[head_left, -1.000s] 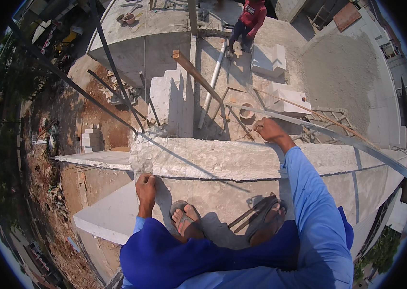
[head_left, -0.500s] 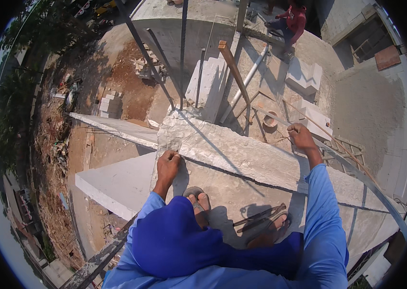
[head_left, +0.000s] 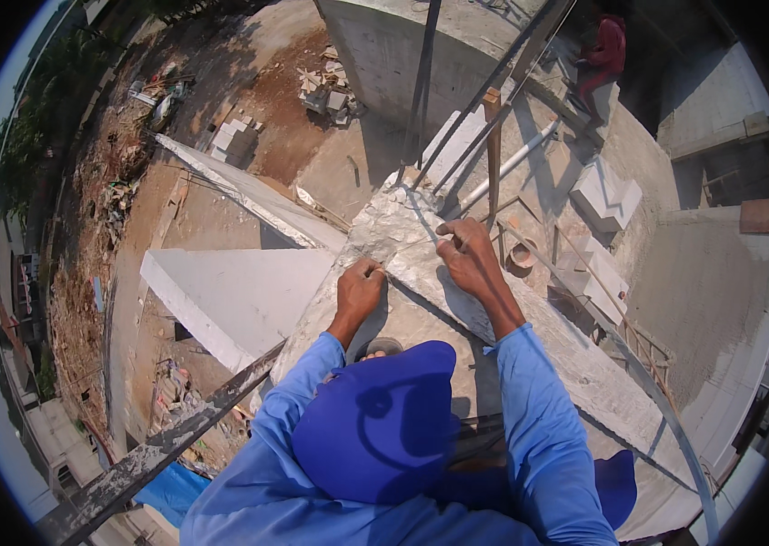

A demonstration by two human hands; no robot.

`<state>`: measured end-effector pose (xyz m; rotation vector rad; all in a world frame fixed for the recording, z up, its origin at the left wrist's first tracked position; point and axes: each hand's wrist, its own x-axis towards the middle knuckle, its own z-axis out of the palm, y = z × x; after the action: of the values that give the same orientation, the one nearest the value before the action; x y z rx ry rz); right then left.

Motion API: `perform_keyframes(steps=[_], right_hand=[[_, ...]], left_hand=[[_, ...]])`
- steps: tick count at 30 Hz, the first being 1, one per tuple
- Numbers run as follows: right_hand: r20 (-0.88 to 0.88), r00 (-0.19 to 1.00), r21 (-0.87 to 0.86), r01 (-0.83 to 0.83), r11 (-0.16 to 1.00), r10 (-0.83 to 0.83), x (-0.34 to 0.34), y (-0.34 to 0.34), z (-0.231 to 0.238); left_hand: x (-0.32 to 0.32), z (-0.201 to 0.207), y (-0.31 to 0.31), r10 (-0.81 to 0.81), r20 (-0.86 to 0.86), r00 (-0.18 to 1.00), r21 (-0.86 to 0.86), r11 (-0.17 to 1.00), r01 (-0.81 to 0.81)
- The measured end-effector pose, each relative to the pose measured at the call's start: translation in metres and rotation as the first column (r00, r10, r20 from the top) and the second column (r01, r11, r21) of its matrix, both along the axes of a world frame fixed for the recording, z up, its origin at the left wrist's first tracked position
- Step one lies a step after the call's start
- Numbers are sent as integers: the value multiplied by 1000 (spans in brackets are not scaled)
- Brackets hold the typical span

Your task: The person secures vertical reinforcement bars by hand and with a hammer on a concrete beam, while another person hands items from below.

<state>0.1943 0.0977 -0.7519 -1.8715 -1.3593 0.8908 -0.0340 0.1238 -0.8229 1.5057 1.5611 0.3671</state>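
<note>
My left hand (head_left: 361, 293) is closed at the near side of a rough concrete ledge (head_left: 575, 378), beside the dark gap along it. Its curled fingers hide whatever they may hold. Just right of it, my right hand (head_left: 472, 264) hovers at the ledge, index finger bent toward the thumb. Anything between those fingertips is too small to make out. Several dark steel bars (head_left: 423, 82) rise from the ledge's lumpy far end (head_left: 393, 218), beyond both hands.
Pale slabs (head_left: 230, 305) jut out at left above the lower ground. A black-and-white beam (head_left: 175, 428) crosses the lower left. Past the ledge are a long grey strip (head_left: 648, 378), white blocks (head_left: 604, 193), a bucket (head_left: 522, 256) and a wooden post (head_left: 493, 155). A person in red (head_left: 604, 55) is at the far right.
My right hand has come left along the ledge, away from the grey strip, and is now close to my left hand. My left hand stays at the gap. The view has shifted.
</note>
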Motion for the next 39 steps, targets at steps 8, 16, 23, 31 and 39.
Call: perform_keyframes(steps=[8, 16, 23, 31, 39], right_hand=[[137, 987, -114, 93, 989, -78, -54, 28, -40], [220, 970, -154, -71, 985, 105, -45, 29, -33], [435, 875, -140, -168, 976, 213, -58, 32, -12], [586, 731, -2, -431, 903, 350, -53, 32, -31], [208, 785, -127, -570, 812, 584, -18, 45, 39]], left_hand=[[-7, -4, -3, 43, 31, 999, 38, 998, -44], [-19, 16, 2, 145, 100, 984, -27, 989, -143], [-27, 18, 4, 128, 155, 980, -3, 992, -129], [-37, 27, -1, 115, 241, 964, 18, 992, -123], [-45, 24, 5, 110, 227, 968, -24, 994, -107]])
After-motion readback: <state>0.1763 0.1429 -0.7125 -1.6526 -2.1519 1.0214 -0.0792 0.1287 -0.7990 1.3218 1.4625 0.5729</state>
